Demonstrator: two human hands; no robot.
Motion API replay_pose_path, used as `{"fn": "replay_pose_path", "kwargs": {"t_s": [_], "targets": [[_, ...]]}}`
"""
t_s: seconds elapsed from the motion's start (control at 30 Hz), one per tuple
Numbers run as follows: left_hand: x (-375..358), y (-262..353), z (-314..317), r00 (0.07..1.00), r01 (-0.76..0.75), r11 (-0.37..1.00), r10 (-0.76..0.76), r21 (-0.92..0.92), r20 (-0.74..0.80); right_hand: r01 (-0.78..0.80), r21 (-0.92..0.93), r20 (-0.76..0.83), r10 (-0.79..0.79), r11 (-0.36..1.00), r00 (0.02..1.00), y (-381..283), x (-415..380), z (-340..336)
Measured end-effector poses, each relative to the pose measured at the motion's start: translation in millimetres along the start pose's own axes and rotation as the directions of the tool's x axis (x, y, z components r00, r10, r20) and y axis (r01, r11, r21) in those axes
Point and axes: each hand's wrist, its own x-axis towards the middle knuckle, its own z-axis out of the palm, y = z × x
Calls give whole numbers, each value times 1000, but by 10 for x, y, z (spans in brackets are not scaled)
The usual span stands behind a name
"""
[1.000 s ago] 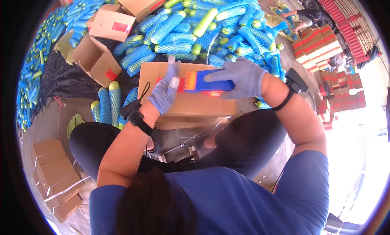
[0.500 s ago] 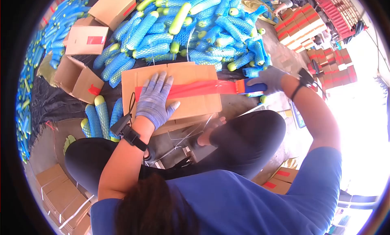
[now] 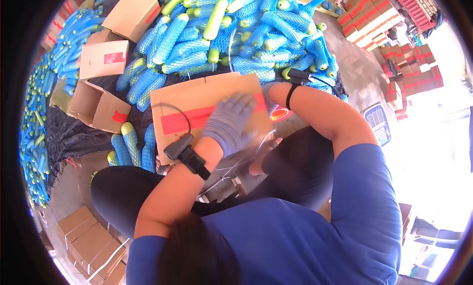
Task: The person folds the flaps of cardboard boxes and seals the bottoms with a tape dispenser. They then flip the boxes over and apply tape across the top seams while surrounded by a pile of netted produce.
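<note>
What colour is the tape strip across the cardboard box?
Red; the tape strip runs across the box, clearest in the head view.

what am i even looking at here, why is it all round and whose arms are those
A camera worn on a person's head looks down through a fisheye lens, hence the round edge. Both arms are that person's own, in grey gloves with wrist straps. The left hand lies flat on a cardboard box sealed with a strip of red tape. The right hand is at the box's far edge, mostly hidden; a red tape roll shows there. Behind lies a heap of green gourds in blue net sleeves.
</note>
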Motion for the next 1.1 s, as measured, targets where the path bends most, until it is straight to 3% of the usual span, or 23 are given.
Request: {"fn": "replay_pose_path", "kwargs": {"t_s": [0.07, 0.1, 0.17, 0.2, 0.27, 0.3, 0.33, 0.37, 0.4, 0.47, 0.5, 0.53, 0.6, 0.7, 0.73, 0.77, 0.8, 0.87, 0.9, 0.93, 1.0, 1.07, 1.1], "targets": [[9, -68, -86, 981, 181, 983, -178, 40, -77, -55, 48, -18, 56, 997, 998, 3, -96, -11], [-2, -96, -114, 980, 180, 983, -176, 45, -90, -78, 63, -61, 82, 995, 995, 19, -190, -15], [-72, -132, -142, 915, 390, 914, -370, 114, -163, -127, 35, -309, 131, 991, 942, 207, -474, 95], [-109, -192, -169, 915, 389, 914, -367, 115, -169, -148, 165, -366, 200, 975, 909, 225, -747, 59], [-244, -355, -217, 826, 557, 812, -522, 173, -211, -100, 459, -429, 319, 883, 845, 457, -1100, 29], [-326, -437, -284, 819, 567, 806, -531, 169, -215, -95, 559, -505, 429, 824, 749, 279, -1457, -30], [-413, -532, -399, 721, 693, 696, -659, 187, -214, 509, 737, -664, 336, 445, 667, 471, -1533, 134], [-512, -616, -468, 601, 799, 566, -770, 205, -215, 658, 741, -661, 317, 132, 681, 497, -1591, 193], [-614, -705, -473, 585, 811, 550, -779, 201, -226, 720, 665, -663, 290, -197, 691, 456, -1615, 212], [-798, -917, -428, 428, 892, 450, -873, -46, -232, 780, 430, -720, 349, -454, 600, 42, -1464, 85], [-889, -992, -360, 421, 856, 477, -867, -199, -266, 728, 407, -728, 285, -552, 623, -141, -1344, 2], [-933, -999, -422, 389, 867, 456, -872, -201, -298, 694, 399, -769, 194, -600, 610, -342, -1178, -96], [-961, -960, -554, 328, 866, 272, -943, -420, 65, 674, 427, -757, 169, -603, 631, -624, -797, -174], [-1037, -1122, -610, 261, 849, 199, -964, -490, 60, 667, 494, -735, 142, -558, 663, -811, -508, -356], [-1109, -1208, -629, 249, 843, 197, -968, -501, 38, 766, 419, -813, 174, -488, 556, -1013, -697, -534], [-1201, -1328, -664, 319, 636, 471, -882, -612, -347, 851, 325, -879, 200, -413, 433, -1211, -900, -735], [-1238, -1419, -719, 272, 387, 729, -675, -564, -686, 939, 161, -961, 168, -304, 219, -1362, -1072, -991], [-1161, -1405, -1226, 154, -182, 864, -446, -469, -882, 992, -56, -993, 114, -111, -43, -1338, -1313, -1381], [-1216, -1473, -1444, 273, 93, 981, -191, -171, -943, 985, -104, -972, 196, 141, -131, -1171, -1330, -1569], [-1245, -1481, -1605, 395, 456, 890, -186, 16, -900, 914, -127, -938, 252, 386, -237, -1035, -1328, -1749], [-1375, -2089, -1212, 484, 428, 825, -554, -370, -677, 888, -128, -915, 293, 443, -278, -982, -1277, -1893], [-1317, -2195, -728, 225, 257, 264, -952, -930, -208, 937, 199, -907, 416, 287, 65, -715, -1141, -1837], [-1364, -2566, -115, 165, 552, 339, -940, -762, -299, 939, 267, -879, 455, 216, 145, -659, -1034, -1733]]}}
